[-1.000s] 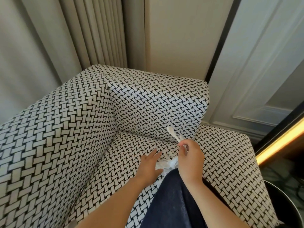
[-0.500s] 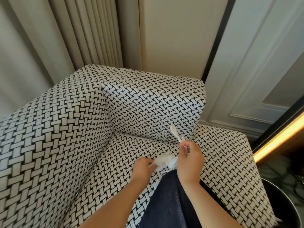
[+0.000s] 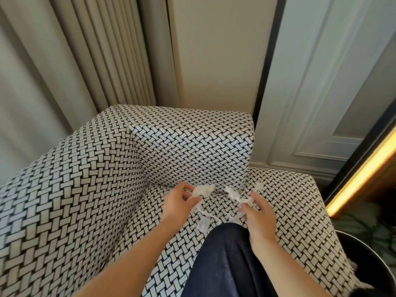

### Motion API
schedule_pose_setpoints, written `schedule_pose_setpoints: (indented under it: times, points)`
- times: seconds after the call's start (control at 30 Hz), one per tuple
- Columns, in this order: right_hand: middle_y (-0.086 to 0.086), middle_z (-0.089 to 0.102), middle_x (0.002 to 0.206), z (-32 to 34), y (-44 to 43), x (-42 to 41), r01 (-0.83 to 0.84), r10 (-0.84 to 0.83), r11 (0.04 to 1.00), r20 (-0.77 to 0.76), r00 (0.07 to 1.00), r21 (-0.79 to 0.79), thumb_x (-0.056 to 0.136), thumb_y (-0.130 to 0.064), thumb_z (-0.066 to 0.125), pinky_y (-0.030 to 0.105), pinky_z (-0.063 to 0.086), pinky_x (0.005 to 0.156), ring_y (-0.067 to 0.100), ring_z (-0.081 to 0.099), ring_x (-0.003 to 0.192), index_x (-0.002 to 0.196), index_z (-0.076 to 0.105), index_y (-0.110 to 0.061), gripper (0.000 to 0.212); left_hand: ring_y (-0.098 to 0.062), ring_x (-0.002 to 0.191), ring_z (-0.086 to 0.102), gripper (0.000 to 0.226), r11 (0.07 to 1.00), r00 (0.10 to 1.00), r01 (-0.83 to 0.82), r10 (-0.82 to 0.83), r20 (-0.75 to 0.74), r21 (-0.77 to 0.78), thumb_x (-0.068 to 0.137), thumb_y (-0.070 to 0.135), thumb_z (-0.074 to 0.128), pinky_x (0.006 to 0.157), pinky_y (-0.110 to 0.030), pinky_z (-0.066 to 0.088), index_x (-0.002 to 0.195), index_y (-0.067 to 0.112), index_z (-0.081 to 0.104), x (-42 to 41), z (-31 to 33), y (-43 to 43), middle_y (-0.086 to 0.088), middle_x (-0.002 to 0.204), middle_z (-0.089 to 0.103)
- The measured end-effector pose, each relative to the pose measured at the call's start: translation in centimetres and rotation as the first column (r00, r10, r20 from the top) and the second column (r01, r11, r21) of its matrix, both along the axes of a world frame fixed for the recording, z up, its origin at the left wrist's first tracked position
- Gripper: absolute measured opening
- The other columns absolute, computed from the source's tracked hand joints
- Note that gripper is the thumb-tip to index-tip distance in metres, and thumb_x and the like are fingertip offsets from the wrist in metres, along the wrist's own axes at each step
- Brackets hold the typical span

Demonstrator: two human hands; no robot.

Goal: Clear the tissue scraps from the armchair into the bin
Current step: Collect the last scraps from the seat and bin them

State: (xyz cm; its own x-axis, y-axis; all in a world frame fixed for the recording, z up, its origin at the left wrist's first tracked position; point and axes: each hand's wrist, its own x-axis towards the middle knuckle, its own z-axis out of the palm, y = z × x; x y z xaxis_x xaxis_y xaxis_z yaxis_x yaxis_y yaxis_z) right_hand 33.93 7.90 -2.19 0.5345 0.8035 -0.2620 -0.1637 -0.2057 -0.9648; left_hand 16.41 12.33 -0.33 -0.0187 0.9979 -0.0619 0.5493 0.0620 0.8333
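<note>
L hand: the left hand (image 3: pixel 179 203) has its fingers curled. Thumb & fingertips pinch a white crumpled tissue wad (image 3: pixel 202 190). The wad sticks out past the fingers, toward the chair back.
R hand: the right hand (image 3: pixel 258 215) has its fingers bent & pinches thin white torn tissue strips (image 3: pixel 234 195). One end pokes up by a fingertip.
Loose bits: small white tissue scraps (image 3: pixel 204 222) lie on the seat, between the 2 hands & a bit lower, just in front of the dark blue trouser knee (image 3: pixel 225 254). The longest one runs from near the L hand toward the knee.
Chair: black-&-white woven-pattern fabric armchair (image 3: pixel 85 189). All the tissue is over its seat, by the back corner.
Bin: round black bin (image 3: pixel 368 264), low on the R side, past the seat edge, well apart from both hands.
Which way: the bin lies to the R & back toward the person. The R hand is nearer to it. The L hand would have to cross over the knee.
Next, my guess: grab the loose bits 1st, then swing R to the bin.
Watch out: thin strips may slip & drop on the way.
</note>
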Motion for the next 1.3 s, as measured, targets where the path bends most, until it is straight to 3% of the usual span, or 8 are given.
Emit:
schedule_pose_setpoints:
  times: [0.1,0.27,0.5,0.7,0.97,1.1,1.2,1.3]
  points:
    - [-0.005,0.056,0.128,-0.5,-0.9,1.6,0.032,-0.031,0.999,-0.018,0.999,0.022,0.085,-0.004,0.062,0.046,0.04,0.105,0.02,0.054,0.118,0.117,0.061,-0.026,0.039,-0.008,0.064,0.055,0.017,0.997,0.998,0.056,-0.057,0.018,0.061,0.084,0.025,0.068,0.046,-0.006,0.041,0.095,0.025,0.055,1.5,2.1,0.0,0.001,0.081,0.066]
    - [0.0,0.066,0.11,-0.1,-3.3,6.2,0.06,-0.057,0.997,-0.062,0.996,0.042,0.084,-0.005,0.063,0.043,0.049,0.096,0.021,0.062,0.105,0.107,0.066,-0.023,0.029,-0.012,0.071,0.061,0.011,0.984,0.989,0.15,-0.15,-0.009,0.101,0.084,0.022,0.069,0.061,-0.015,0.048,0.089,0.025,0.06,5.8,4.3,0.1,0.004,0.08,0.066]
    - [0.004,0.066,0.105,-1.6,-7.4,14.7,0.234,-0.24,0.971,-0.135,0.961,-0.056,0.089,-0.008,0.058,0.042,0.046,0.098,0.019,0.063,0.102,0.102,0.065,-0.022,0.02,-0.006,0.074,0.062,0.019,0.967,0.962,0.253,-0.25,0.108,-0.014,0.082,0.026,0.071,0.054,-0.008,0.042,0.099,0.021,0.065,14.9,3.3,0.0,0.003,0.086,0.069]
    - [0.013,0.062,0.094,-2.9,-9.9,21.5,0.367,-0.4,0.916,-0.304,0.865,-0.162,0.094,-0.004,0.05,0.02,0.047,0.058,0.014,0.057,0.072,0.109,0.06,-0.002,0.018,-0.009,0.083,0.066,0.012,0.914,0.924,0.374,-0.352,0.149,-0.158,0.083,0.022,0.069,0.065,-0.012,0.047,0.093,0.023,0.063,23.0,1.1,-1.3,0.005,0.091,0.069]
    - [0.004,0.048,0.07,-4.1,-10.5,29.1,0.337,-0.454,0.889,-0.495,0.741,-0.31,0.094,-0.002,0.047,0.016,0.043,0.042,0.011,0.045,0.059,0.085,0.056,-0.007,0.014,-0.009,0.088,0.063,0.024,0.843,0.913,0.407,-0.37,0.17,-0.352,0.085,0.02,0.067,0.068,-0.015,0.048,0.108,0.014,0.062,33.3,-1.7,-2.7,0.001,0.102,0.065]
    - [0.012,0.057,0.086,-4.3,-11.1,32.0,0.341,-0.477,0.879,-0.579,0.661,-0.334,0.095,-0.004,0.045,0.025,0.047,0.065,0.019,0.054,0.074,0.111,0.056,0.001,0.02,-0.015,0.092,0.064,0.014,0.818,0.902,0.43,-0.405,0.149,-0.383,0.084,0.021,0.067,0.086,-0.032,0.054,0.097,0.016,0.066,37.8,-3.1,-3.1,-0.001,0.097,0.067]
    - [0.016,0.057,0.109,-4.9,-11.3,33.8,0.31,-0.479,0.877,-0.598,0.643,-0.368,0.099,-0.013,0.042,0.034,0.041,0.09,0.026,0.052,0.099,0.13,0.047,0.0,0.034,-0.017,0.092,0.065,0.017,0.805,0.897,0.438,-0.419,0.14,-0.4,0.084,0.021,0.066,0.086,-0.034,0.055,0.099,0.013,0.068,40.4,-3.9,-3.6,-0.003,0.097,0.068]
    - [0.017,0.054,0.125,-4.9,-11.5,35.0,0.235,-0.419,0.902,-0.601,0.681,-0.363,0.1,-0.024,0.039,0.033,0.037,0.096,0.025,0.051,0.108,0.135,0.043,-0.005,0.04,-0.021,0.095,0.065,0.024,0.789,0.898,0.437,-0.414,0.152,-0.432,0.084,0.02,0.066,0.085,-0.032,0.055,0.106,0.01,0.068,42.2,-4.7,-4.0,-0.006,0.103,0.068]
